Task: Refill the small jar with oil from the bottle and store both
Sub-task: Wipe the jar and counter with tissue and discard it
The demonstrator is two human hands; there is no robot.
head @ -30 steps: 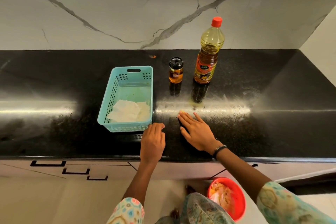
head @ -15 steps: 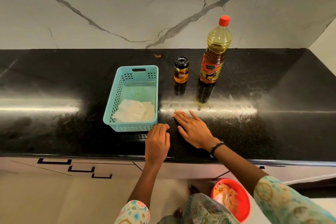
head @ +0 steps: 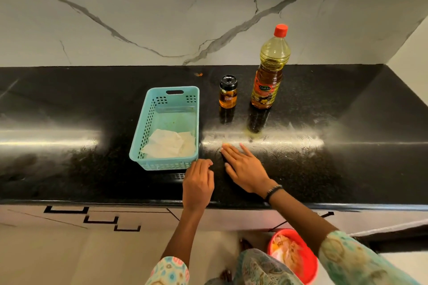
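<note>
Here: right hand (head: 245, 170) flat, empty; left hand (head: 198, 183) curled, seemingly empty, beside basket (head: 148, 157) corner.

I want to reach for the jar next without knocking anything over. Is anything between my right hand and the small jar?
Nothing visible. Only bare black countertop lies between the right hand and the small jar. The oil bottle stands right of that path, the basket left.

Bare counter (head: 324, 169) lies open ahead of my right hand (head: 245, 169) up to the jar (head: 228, 91) and bottle (head: 268, 69); the basket (head: 141, 127) blocks my left hand's (head: 198, 186) far-left side
</note>
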